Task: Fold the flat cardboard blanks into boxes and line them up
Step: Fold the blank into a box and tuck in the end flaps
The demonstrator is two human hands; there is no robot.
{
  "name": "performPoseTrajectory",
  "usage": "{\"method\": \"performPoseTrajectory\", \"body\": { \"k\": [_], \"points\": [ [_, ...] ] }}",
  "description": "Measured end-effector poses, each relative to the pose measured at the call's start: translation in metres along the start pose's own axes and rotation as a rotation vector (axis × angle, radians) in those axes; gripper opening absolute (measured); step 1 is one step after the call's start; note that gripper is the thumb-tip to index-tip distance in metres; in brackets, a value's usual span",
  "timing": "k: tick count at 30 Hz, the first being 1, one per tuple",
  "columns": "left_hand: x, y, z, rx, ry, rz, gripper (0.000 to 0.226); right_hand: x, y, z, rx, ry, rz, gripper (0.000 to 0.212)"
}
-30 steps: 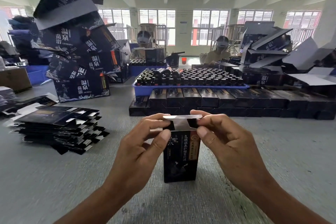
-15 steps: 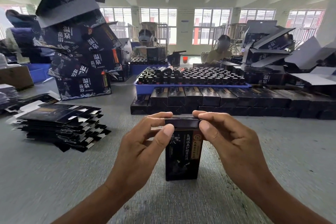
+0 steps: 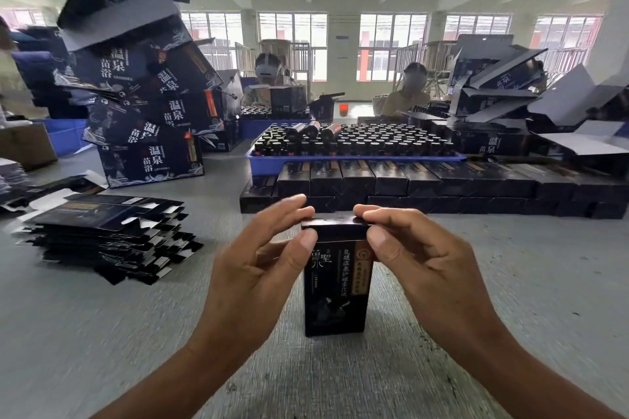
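Two rows of finished boxes (image 3: 425, 180) lie across the grey table (image 3: 102, 333), straight beyond the hands, with the stack of flat blanks (image 3: 105, 231) off to the left. The box (image 3: 335, 286) stands upright between both hands, long axis vertical. The right hand (image 3: 418, 258) pinches its top flap, thumb in front; the left hand (image 3: 258, 265) has fingers extended, thumb touching the upper corner. Both are equally near.
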State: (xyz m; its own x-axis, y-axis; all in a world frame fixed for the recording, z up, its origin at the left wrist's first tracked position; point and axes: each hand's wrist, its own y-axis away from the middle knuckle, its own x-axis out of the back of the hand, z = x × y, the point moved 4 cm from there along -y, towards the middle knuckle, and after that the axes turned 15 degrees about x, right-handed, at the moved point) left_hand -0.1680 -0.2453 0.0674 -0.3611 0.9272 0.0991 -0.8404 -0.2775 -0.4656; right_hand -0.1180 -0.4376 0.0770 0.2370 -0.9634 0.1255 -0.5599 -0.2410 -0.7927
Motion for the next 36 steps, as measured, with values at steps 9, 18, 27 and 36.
{"method": "performPoseTrajectory", "body": {
  "k": [9, 18, 27, 36],
  "points": [
    [0.002, -0.002, 0.001, -0.099, -0.067, -0.034, 0.026, 0.001, 0.0, 0.002, 0.018, 0.017, -0.033, 0.02],
    [0.007, -0.004, 0.005, -0.562, -0.53, 0.114, 0.025, 0.0, 0.003, 0.007, 0.191, 0.325, -0.064, 0.027],
    [-0.002, 0.002, -0.018, -0.176, -0.664, -0.027, 0.055, -0.006, 0.007, 0.015, 0.065, 0.291, -0.16, 0.034],
    [-0.009, -0.002, -0.049, 0.297, -0.4, -0.274, 0.077, 0.004, 0.007, 0.022, 0.011, 0.272, -0.09, 0.037]
  ]
}}
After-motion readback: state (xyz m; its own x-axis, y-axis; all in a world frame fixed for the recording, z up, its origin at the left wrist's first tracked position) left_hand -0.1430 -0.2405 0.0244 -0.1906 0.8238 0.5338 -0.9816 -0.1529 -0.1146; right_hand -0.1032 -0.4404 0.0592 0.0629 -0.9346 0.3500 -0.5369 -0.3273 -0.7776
